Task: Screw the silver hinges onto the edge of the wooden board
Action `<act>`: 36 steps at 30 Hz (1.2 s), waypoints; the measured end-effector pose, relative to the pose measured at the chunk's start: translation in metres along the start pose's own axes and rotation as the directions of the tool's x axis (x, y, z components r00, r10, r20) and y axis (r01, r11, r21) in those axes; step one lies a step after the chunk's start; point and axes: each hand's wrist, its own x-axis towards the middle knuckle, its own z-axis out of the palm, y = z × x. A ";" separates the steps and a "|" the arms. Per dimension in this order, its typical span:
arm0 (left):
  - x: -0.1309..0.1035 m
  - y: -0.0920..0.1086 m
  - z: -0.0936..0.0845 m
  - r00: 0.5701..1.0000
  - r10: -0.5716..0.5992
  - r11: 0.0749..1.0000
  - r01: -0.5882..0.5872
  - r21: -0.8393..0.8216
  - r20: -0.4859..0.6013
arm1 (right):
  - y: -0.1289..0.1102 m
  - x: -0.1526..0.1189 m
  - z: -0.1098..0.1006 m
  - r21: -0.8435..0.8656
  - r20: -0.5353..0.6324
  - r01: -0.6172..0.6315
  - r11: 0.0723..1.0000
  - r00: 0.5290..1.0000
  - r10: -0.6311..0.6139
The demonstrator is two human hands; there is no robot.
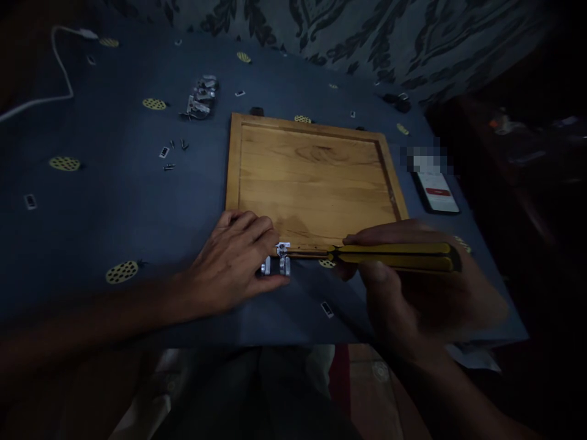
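Observation:
A framed wooden panel (312,177) lies flat on the cloth-covered table. At its near edge sits a shiny metal hinge (285,250), its arms pointing towards me. My left hand (238,256) is closed around the hinge, with the thumb along its near side and the fingers bent over the panel's corner area. In my right hand (403,275) is a screwdriver (398,255) with a yellow and black handle, held almost level. The screwdriver's shaft points left and its tip meets the hinge; any screw there is too small to make out.
Several metal hinges (202,98) lie piled at the back left, with several loose screws (169,167) nearer. A phone (435,186) rests right of the panel. A white cable (68,79) runs along the far left. The table's front edge (293,343) is close to me.

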 end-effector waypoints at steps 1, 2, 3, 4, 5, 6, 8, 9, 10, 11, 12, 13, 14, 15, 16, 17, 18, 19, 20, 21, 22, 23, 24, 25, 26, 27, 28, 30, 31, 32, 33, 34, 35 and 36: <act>0.000 0.000 0.000 1.000 -0.004 1.000 0.004 -0.001 0.006 | 0.002 -0.001 0.000 -0.001 0.001 -0.008 1.000 1.000 0.008; 0.000 0.000 0.000 1.000 -0.008 1.000 0.008 -0.002 0.011 | 0.003 -0.001 0.000 -0.003 0.010 -0.010 1.000 1.000 0.010; 0.000 0.000 0.000 1.000 -0.011 1.000 0.011 -0.003 0.015 | 0.005 -0.001 0.000 -0.001 0.022 -0.008 1.000 1.000 0.008; 0.000 0.001 0.000 1.000 -0.016 1.000 0.016 -0.005 0.017 | 0.006 -0.001 0.000 0.005 0.037 -0.003 1.000 0.999 0.003; 0.000 0.001 0.000 1.000 -0.018 1.000 0.018 -0.007 0.018 | 0.006 0.000 0.000 0.014 0.049 0.006 1.000 0.999 -0.007; 0.000 0.001 -0.001 1.000 -0.020 1.000 0.020 -0.010 0.020 | 0.005 0.002 0.000 0.023 0.059 0.016 1.000 0.998 -0.018; 0.000 0.001 -0.001 1.000 -0.018 1.000 0.019 -0.017 0.022 | 0.002 0.006 -0.001 0.041 0.077 0.047 0.998 0.996 -0.050; 0.000 0.001 -0.001 1.000 -0.017 1.000 0.017 -0.020 0.026 | -0.001 0.008 -0.001 0.052 0.092 0.057 0.997 0.994 -0.062; 0.000 0.001 -0.002 0.999 -0.014 1.000 0.015 -0.022 0.029 | -0.005 0.010 -0.001 0.064 0.107 0.060 0.996 0.992 -0.067; 0.000 0.000 -0.002 0.999 -0.012 1.000 0.013 -0.023 0.030 | -0.008 0.012 -0.002 0.074 0.120 0.053 0.996 0.991 -0.062; 0.001 0.000 -0.002 0.999 -0.012 1.000 0.013 -0.023 0.032 | -0.011 0.013 -0.002 0.081 0.131 0.036 0.996 0.990 -0.047; 0.001 0.000 -0.002 0.999 -0.012 1.000 0.012 -0.023 0.036 | -0.014 0.014 -0.003 0.083 0.137 0.010 0.997 0.990 -0.021; 0.001 0.000 -0.002 0.999 -0.011 1.000 0.012 -0.021 0.037 | -0.017 0.014 -0.004 0.081 0.148 -0.016 0.997 0.989 0.004; 0.001 0.000 -0.002 0.999 -0.013 1.000 0.014 -0.019 0.036 | -0.018 0.015 -0.005 0.079 0.164 -0.029 0.996 0.986 0.016; 0.001 0.000 -0.001 0.999 -0.013 1.000 0.014 -0.018 0.034 | -0.019 0.016 -0.007 0.077 0.187 -0.035 0.996 0.982 0.020; 0.000 0.000 -0.001 0.999 -0.012 1.000 0.012 -0.017 0.032 | -0.019 0.017 -0.008 0.076 0.223 -0.031 0.997 0.975 0.013; 0.000 0.000 -0.001 1.000 -0.008 1.000 0.009 -0.018 0.027 | -0.018 0.018 -0.009 0.074 0.258 -0.020 0.997 0.966 0.000; 0.000 0.000 -0.001 1.000 -0.007 1.000 0.007 -0.019 0.024 | -0.017 0.019 -0.010 0.068 0.285 -0.009 0.998 0.958 -0.011; 0.000 0.000 -0.001 1.000 -0.007 1.000 0.007 -0.022 0.025 | -0.015 0.020 -0.011 0.061 0.302 0.004 0.998 0.953 -0.023; 0.000 -0.001 -0.001 1.000 -0.010 1.000 0.011 -0.024 0.029 | -0.014 0.021 -0.011 0.052 0.304 0.014 0.999 0.952 -0.029; 0.000 -0.001 -0.001 0.999 -0.014 1.000 0.015 -0.025 0.034 | -0.012 0.021 -0.010 0.045 0.293 0.022 0.999 0.955 -0.034; 0.000 -0.001 -0.001 0.999 -0.019 0.999 0.020 -0.026 0.038 | -0.011 0.021 -0.009 0.039 0.275 0.037 0.999 0.960 -0.046; 0.000 0.000 -0.001 0.999 -0.021 0.999 0.022 -0.027 0.040 | -0.010 0.021 -0.008 0.034 0.259 0.055 0.998 0.964 -0.062; 0.000 0.000 -0.001 0.999 -0.022 0.999 0.023 -0.029 0.040 | -0.009 0.020 -0.007 0.031 0.252 0.077 0.997 0.964 -0.082; 0.000 0.000 -0.001 0.999 -0.020 0.999 0.021 -0.030 0.038 | -0.008 0.019 -0.006 0.025 0.250 0.097 0.995 0.963 -0.100; 0.000 0.000 -0.001 0.999 -0.020 0.999 0.021 -0.030 0.038 | -0.008 0.019 -0.005 0.016 0.251 0.110 0.994 0.962 -0.110; 0.000 0.000 -0.001 0.999 -0.020 0.999 0.021 -0.029 0.040 | -0.008 0.018 -0.004 0.008 0.257 0.116 0.993 0.960 -0.115; 0.000 0.000 -0.001 0.999 -0.019 0.999 0.020 -0.025 0.037 | -0.008 0.018 -0.004 0.000 0.255 0.112 0.994 0.961 -0.109; 0.000 0.000 -0.001 0.999 -0.017 1.000 0.018 -0.023 0.035 | -0.009 0.018 -0.003 0.002 0.252 0.104 0.995 0.962 -0.101; 0.000 0.000 -0.001 0.999 -0.014 1.000 0.015 -0.020 0.031 | -0.009 0.018 -0.003 0.005 0.253 0.092 0.996 0.963 -0.090; 0.000 0.000 -0.001 1.000 -0.012 1.000 0.012 -0.018 0.025 | -0.009 0.018 -0.003 0.011 0.253 0.073 0.997 0.965 -0.074; 0.000 -0.001 0.000 1.000 -0.009 1.000 0.010 -0.014 0.019 | -0.009 0.017 -0.003 0.019 0.238 0.055 0.998 0.970 -0.058; 0.000 -0.001 0.000 1.000 -0.007 1.000 0.007 -0.012 0.013 | -0.010 0.016 -0.003 0.025 0.199 0.042 0.999 0.979 -0.046; 0.000 -0.001 0.001 1.000 -0.005 1.000 0.005 -0.012 0.009 | -0.010 0.015 -0.004 0.030 0.137 0.033 0.999 0.990 -0.037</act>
